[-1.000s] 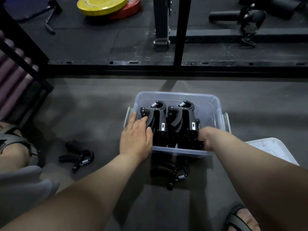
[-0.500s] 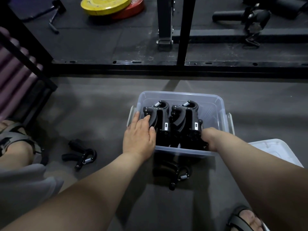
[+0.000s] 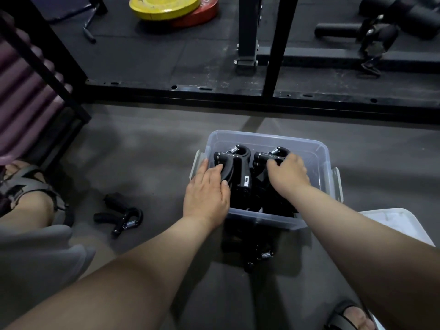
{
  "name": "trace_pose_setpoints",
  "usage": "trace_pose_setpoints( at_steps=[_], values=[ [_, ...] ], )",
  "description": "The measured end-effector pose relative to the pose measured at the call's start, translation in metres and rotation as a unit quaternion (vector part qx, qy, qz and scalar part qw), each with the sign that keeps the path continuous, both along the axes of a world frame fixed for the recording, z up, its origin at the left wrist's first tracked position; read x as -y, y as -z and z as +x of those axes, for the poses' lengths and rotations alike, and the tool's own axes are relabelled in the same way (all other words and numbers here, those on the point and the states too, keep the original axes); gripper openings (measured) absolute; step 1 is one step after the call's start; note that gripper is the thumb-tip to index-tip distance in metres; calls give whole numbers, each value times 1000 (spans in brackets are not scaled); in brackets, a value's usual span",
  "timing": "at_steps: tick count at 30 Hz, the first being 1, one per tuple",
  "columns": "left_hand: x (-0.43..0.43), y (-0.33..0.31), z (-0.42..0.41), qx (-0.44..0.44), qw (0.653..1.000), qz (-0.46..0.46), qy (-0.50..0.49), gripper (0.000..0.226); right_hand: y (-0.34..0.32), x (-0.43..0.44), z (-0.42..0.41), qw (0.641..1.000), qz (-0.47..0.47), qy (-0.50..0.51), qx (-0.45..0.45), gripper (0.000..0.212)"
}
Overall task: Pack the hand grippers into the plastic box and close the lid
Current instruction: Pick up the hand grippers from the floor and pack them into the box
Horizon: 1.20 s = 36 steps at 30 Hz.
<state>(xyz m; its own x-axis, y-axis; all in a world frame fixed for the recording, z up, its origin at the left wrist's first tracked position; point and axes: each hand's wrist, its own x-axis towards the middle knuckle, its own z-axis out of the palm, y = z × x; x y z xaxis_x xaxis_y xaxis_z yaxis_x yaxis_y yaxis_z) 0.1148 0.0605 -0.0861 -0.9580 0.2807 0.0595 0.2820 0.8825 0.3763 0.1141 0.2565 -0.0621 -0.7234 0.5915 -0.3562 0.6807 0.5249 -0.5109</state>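
A clear plastic box (image 3: pixel 264 135) stands open on the grey floor. Two black hand grippers stand side by side in it, springs at the far end. My left hand (image 3: pixel 206 190) rests with straight fingers on the handle of the left gripper (image 3: pixel 240 166), against the box's left wall. My right hand (image 3: pixel 288 173) reaches into the box, its fingers curled over the top of the right gripper (image 3: pixel 266 155). One loose gripper (image 3: pixel 120 215) lies on the floor to the left. Another loose gripper (image 3: pixel 258 253) lies just in front of the box. The white lid (image 3: pixel 397 222) lies to the right.
A black rack frame (image 3: pixel 262 95) crosses the floor behind the box. Yellow and red weight plates (image 3: pixel 166 7) lie beyond it. My knee with a grey strap (image 3: pixel 28 194) is at the left, and my sandalled foot (image 3: pixel 350 317) at the bottom right.
My right hand has moved from the near right corner of the box up onto the top of the right gripper. My left hand has stayed on the left gripper.
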Motion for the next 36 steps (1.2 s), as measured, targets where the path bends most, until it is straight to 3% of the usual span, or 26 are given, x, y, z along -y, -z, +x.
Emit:
trace_pose_setpoints(
  at_steps=[3,8,12,15,19,22,25,29,36],
  values=[
    [-1,-1,0,-5,1000,0,2,49,-3,11,6,995,79,-63,-16,71],
    [0,2,-1,-15,1000,-7,3,50,-4,15,-1,991,70,-68,90,89],
    [0,3,-1,-22,1000,-9,7,50,-6,9,-8,989,38,-73,120,68],
    [1,5,-1,-29,999,-12,9,53,-4,6,-9,990,27,-78,114,61],
    [0,4,-1,-23,1000,-5,4,50,-3,13,-4,988,76,-67,112,90],
    [1,4,0,-25,1000,-5,7,49,-4,22,-1,987,129,-95,-4,72],
    [1,6,0,-35,999,-4,4,53,-1,35,-1,961,172,-194,-99,53],
    [1,10,-1,-42,999,-7,7,62,1,57,-5,942,134,-306,-38,58],
    [7,14,-5,-14,996,88,15,46,0,84,-17,943,141,-301,-3,62]
  ],
)
